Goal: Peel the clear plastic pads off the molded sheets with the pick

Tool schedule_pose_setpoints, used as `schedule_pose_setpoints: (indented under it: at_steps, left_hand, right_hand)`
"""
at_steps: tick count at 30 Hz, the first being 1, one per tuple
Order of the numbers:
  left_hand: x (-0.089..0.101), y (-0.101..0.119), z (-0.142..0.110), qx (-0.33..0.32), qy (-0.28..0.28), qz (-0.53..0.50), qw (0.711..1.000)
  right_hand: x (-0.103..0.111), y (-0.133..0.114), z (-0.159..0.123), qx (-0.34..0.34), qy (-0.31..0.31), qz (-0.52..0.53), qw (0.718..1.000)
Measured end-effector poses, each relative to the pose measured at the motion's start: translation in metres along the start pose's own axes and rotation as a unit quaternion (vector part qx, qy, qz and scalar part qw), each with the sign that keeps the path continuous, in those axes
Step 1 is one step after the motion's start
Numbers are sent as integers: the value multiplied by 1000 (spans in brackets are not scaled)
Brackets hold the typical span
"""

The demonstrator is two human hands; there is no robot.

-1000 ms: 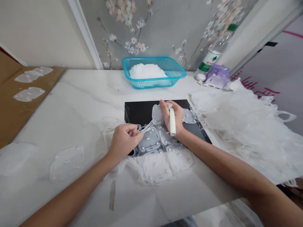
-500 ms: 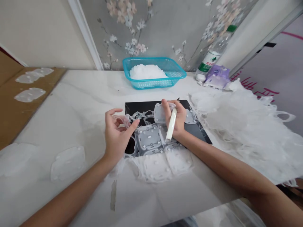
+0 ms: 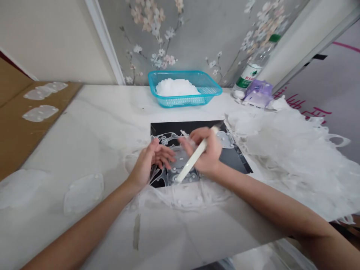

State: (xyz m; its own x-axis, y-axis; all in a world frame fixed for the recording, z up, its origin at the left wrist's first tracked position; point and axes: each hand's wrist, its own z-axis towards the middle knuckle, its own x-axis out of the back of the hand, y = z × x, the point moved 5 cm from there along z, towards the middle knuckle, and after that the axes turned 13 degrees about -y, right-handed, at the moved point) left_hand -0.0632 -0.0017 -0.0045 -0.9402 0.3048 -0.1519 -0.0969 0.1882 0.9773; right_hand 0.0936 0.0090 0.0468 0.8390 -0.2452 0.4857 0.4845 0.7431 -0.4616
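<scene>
A translucent silicone sheet of square pads (image 3: 182,180) lies over a black mat (image 3: 233,159) on the white table. My right hand (image 3: 206,152) is closed around a white stick-like tool (image 3: 194,157) and pinches one translucent pad lifted off the sheet. My left hand (image 3: 152,161) lies beside it on the sheet's left part, fingers stretched toward the right hand and touching the same pad. Loose trimmed strips (image 3: 165,138) curl on the mat behind the hands.
A blue basket (image 3: 209,90) with white pieces stands at the back. A plastic bottle (image 3: 250,73) and purple packet (image 3: 257,93) sit back right. A heap of translucent offcuts (image 3: 289,150) fills the right. Single pads (image 3: 83,193) lie left, more on brown cardboard (image 3: 17,135).
My left hand let go of the pulled strip, opened and moved right to the sheet. My right hand came nearer with the tool and lifted a pad off the sheet.
</scene>
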Motion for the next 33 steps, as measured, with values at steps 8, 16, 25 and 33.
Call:
schedule_pose_setpoints:
  at_steps: [8,16,25,33]
  left_hand:
    - [-7,-2,4,14,-60,51,997]
    - [-5,3,1,-6,-8,53,999]
    - [-16,0,0,20,-10,158,987]
    - [-1,-5,1,-2,43,25,999]
  right_hand:
    - [-20,-9,-17,47,-146,207,966]
    - [-22,25,-10,-180,-14,274,945]
    - [-27,15,-13,-142,-87,341,925]
    - [-19,12,-20,-61,-16,310,949]
